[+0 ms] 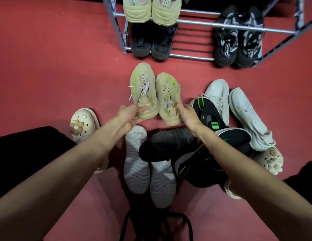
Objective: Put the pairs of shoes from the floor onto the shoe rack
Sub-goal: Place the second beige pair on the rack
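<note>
Beige sneakers (155,94), one gripped at the heel in each hand: left hand (129,117), right hand (188,117).

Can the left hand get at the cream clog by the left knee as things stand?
Probably not yet: the left hand grips a beige sneaker. The cream clog lies uncovered beside that forearm, so nothing else blocks it.

Left hand (130,115) and right hand (188,117) are each gripping 1 beige sneaker (143,91) at the heel, toes pointing toward shoe rack (204,23); 3 pairs are sitting there.
</note>
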A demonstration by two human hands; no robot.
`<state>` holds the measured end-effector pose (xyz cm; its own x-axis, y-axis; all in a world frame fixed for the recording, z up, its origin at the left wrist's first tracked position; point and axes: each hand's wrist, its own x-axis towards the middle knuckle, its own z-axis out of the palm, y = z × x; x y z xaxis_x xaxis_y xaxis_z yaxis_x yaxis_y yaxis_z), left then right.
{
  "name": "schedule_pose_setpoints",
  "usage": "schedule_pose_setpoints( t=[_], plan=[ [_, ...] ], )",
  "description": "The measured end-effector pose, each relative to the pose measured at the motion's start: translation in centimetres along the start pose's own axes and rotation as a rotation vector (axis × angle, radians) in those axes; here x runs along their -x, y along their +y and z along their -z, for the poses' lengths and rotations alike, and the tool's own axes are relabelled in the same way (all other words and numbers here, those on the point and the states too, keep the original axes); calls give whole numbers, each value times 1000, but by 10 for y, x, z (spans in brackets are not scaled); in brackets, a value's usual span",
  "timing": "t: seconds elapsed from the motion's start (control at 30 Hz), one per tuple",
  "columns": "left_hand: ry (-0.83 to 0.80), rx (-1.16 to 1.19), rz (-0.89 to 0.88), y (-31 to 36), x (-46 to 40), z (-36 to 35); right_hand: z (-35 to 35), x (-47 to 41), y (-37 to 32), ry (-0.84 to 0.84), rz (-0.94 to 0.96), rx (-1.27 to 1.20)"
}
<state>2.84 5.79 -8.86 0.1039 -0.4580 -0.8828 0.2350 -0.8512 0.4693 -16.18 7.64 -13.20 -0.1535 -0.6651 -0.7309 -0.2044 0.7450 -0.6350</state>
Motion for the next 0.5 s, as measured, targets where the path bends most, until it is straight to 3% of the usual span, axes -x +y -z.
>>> schedule_pose_setpoints(
  t=[0.13,0.33,0.5],
  plan=[
    [-59,-181,-104,7,38,-9,34,31,-8,11,108,12],
    [-248,-314,-220,14,96,-39,103,74,-24,383,347,47],
    [-283,-386,-333,23,126,-79,159,98,-32,586,467,-50]
  ],
)
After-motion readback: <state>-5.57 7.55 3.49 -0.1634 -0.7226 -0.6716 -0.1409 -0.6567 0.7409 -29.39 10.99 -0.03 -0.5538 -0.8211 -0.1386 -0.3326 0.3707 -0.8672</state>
